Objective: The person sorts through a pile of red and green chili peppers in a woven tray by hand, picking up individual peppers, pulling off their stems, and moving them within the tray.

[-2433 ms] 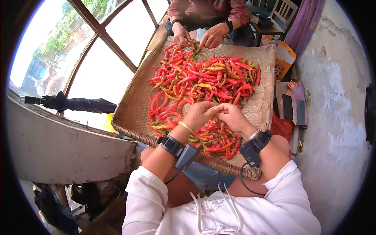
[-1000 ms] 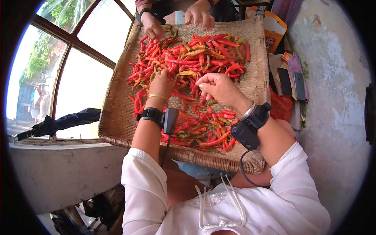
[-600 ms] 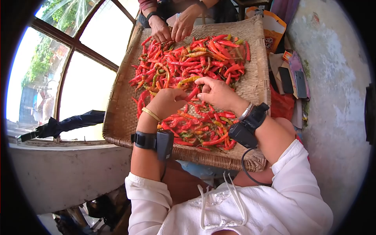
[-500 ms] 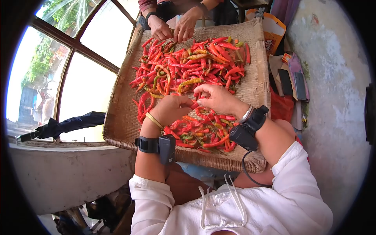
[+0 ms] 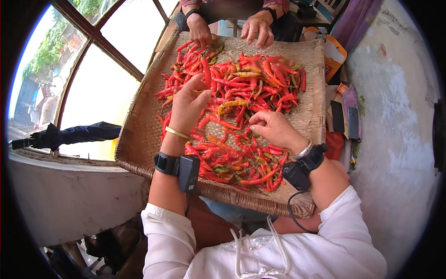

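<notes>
A woven bamboo tray (image 5: 309, 111) carries a large heap of red chili peppers (image 5: 232, 86), some of them yellowish or green. A smaller pile of chili peppers (image 5: 241, 158) lies nearer to me. My left hand (image 5: 186, 104) is raised over the tray's left side, its fingers closed on a red chili pepper (image 5: 206, 73) that points upward. Between the two piles hovers my right hand (image 5: 278, 131), fingertips pinched together. What it holds, if anything, is too small to make out.
Across the tray, a co-worker's one hand (image 5: 200, 30) touches the peppers and the other hand (image 5: 258, 29) hangs over the rim. A folded dark umbrella (image 5: 83, 135) lies by the window at left. Two phones (image 5: 337, 116) rest beside the wall (image 5: 390, 102) at right.
My left hand has moved up and away from my right hand, with a red chili pepper in it. My right hand has shifted slightly right and down. The co-worker's hands have parted.
</notes>
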